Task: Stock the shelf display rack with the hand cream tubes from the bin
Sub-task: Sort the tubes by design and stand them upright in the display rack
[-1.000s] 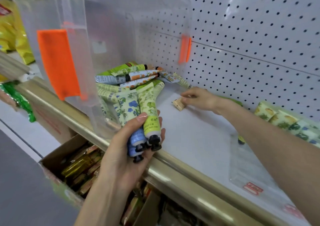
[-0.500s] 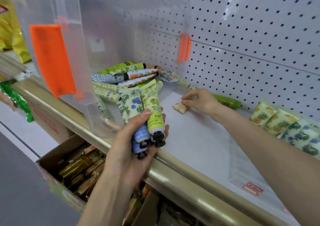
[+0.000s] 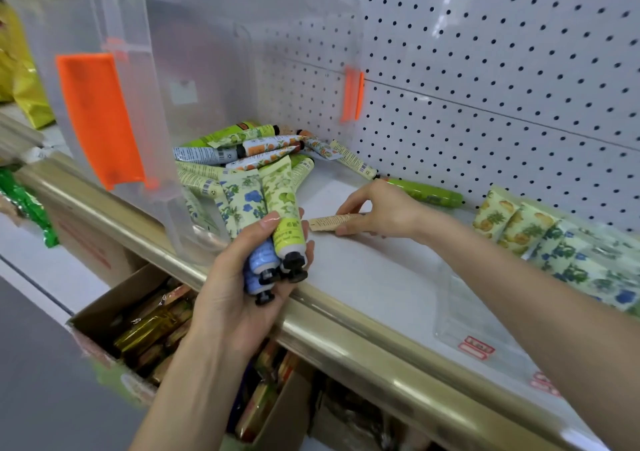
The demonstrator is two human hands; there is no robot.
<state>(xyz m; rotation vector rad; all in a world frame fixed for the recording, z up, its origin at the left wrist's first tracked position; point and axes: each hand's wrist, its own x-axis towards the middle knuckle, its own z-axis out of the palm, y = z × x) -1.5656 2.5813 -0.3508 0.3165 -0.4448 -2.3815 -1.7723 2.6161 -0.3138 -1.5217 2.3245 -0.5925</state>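
Because the clear plastic bin (image 3: pixel 207 52) lies tipped on its side on the white shelf (image 3: pixel 381 277), the loose hand cream tubes (image 3: pixel 242 152) spill toward its open side, within easy reach. The left hand (image 3: pixel 239 288) grips a fan of floral tubes (image 3: pixel 273 208) by their capped ends, caps down over the gold front rail (image 3: pixel 346 329), seemingly a ready stock for placing. The right hand (image 3: pixel 381 210), fingers curled, pinches a beige tube (image 3: pixel 325 223) lying flat on the shelf, probably gathering it up. Further right, a row of stocked tubes (image 3: pixel 561 249) lies overlapping near the pegboard back (image 3: pixel 502 69), and one green tube (image 3: pixel 424 192) rests against that panel.
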